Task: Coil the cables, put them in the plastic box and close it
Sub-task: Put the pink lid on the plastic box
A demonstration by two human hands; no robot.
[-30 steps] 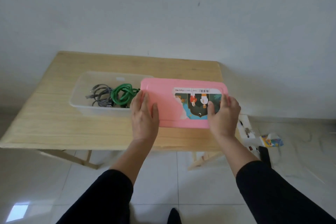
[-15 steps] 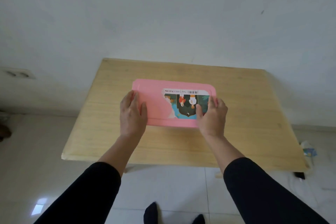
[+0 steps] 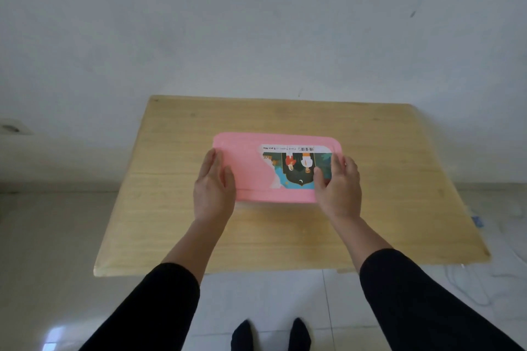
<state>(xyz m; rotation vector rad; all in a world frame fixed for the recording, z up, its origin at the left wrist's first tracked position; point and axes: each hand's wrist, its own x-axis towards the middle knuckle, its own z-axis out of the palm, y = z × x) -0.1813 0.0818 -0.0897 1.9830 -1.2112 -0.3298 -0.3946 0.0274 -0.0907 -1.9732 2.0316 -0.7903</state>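
We have a single view, from a camera worn on the head. It looks forward and steeply down across the worktop (image 3: 370, 208), which fills mid-frame, with the wall (image 3: 256, 23) behind and the tiled floor (image 3: 271, 293) at the near edge. Both hands sit close, centred. There is no second view to compare.

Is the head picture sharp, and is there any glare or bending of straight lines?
Head view: soft daylight, no hard shadows; a pale glare patch on the floor tiles; the table edges splay out from wide-angle distortion; small print on the pink lid label is too blurred to read.
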